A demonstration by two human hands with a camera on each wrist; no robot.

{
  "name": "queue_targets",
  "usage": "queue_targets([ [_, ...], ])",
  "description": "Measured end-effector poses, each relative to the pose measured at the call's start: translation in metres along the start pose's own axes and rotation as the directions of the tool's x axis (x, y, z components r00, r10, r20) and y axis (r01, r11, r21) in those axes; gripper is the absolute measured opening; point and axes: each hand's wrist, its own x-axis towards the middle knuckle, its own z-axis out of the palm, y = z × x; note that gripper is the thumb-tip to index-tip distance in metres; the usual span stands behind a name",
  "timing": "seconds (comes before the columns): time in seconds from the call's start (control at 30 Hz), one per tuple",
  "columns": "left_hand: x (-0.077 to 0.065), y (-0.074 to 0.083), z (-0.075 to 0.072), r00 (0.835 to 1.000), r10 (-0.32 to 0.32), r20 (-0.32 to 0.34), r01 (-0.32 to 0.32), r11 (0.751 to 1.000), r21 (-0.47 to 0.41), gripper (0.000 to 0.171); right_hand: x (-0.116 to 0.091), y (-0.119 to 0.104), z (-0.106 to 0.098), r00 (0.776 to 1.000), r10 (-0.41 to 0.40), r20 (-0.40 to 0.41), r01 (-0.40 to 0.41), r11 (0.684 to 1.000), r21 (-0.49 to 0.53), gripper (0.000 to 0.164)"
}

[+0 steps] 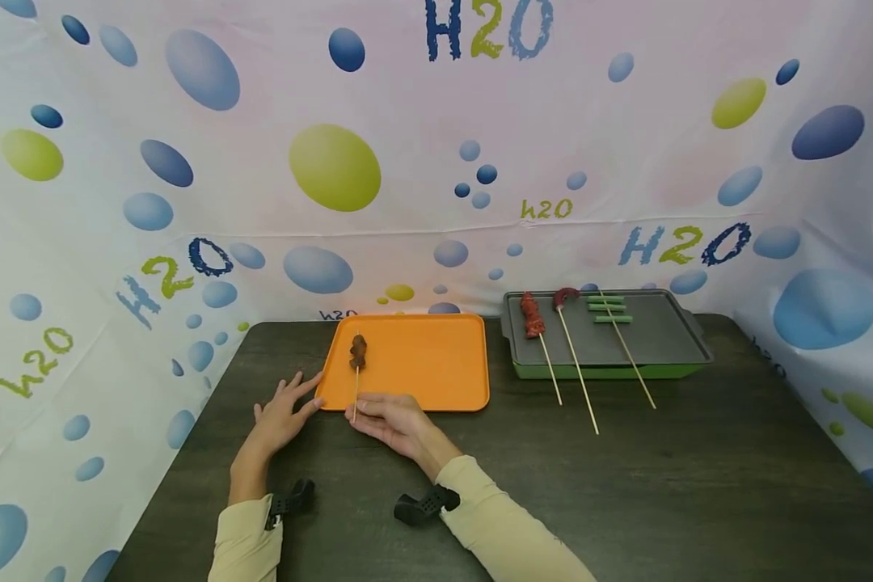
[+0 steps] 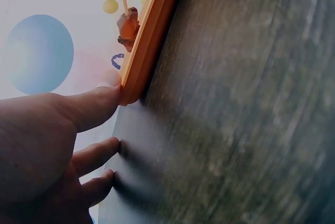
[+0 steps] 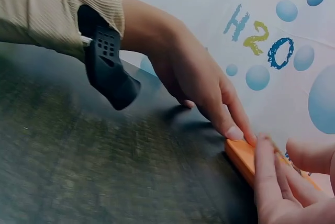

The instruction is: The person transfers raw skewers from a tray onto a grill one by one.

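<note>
A skewer of brown meat pieces [image 1: 359, 352] lies towards the left side of an orange tray [image 1: 429, 364]. My right hand [image 1: 400, 424] is at the tray's near edge and holds the bare stick end between thumb and fingers, raised off the tray. The thumb and extended fingers of that hand also show in the right wrist view. My left hand [image 1: 280, 420] touches the tray's near left corner with its fingers spread. In the left wrist view, the thumb [image 2: 97, 103] meets the orange rim and other fingertips come down by the dark table.
Right of the tray stands a grey-topped grill pan [image 1: 647, 347] with a green base. Across it lie a red meat skewer [image 1: 533, 315], a curled dark red skewer [image 1: 565, 297] and a green vegetable skewer [image 1: 611, 318], sticks overhanging the front. A dotted cloth [image 1: 407, 105] hangs behind the table.
</note>
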Motion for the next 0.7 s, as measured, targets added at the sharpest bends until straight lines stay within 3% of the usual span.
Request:
queue_targets([
  [0.23, -0.001, 0.000, -0.001, 1.000, -0.001, -0.008, 0.001, 1.000, 0.002, 0.060, -0.003, -0.005, -0.006, 0.998, -0.021, -0.064, 0.015, 0.995, -0.095, 0.038],
  [0.47, -0.002, -0.002, 0.000, 1.000, 0.011, -0.002, -0.011, 1.000, -0.004, 0.059, -0.020, -0.004, -0.016, 0.998, -0.033, -0.047, 0.025, 0.986, -0.163, 0.036],
  [0.7, 0.000, -0.002, 0.000, 1.000, 0.009, 0.000, -0.009, 1.000, -0.008, 0.060, -0.041, -0.007, -0.021, 0.996, -0.091, -0.004, 0.089, 0.981, -0.172, 0.039],
])
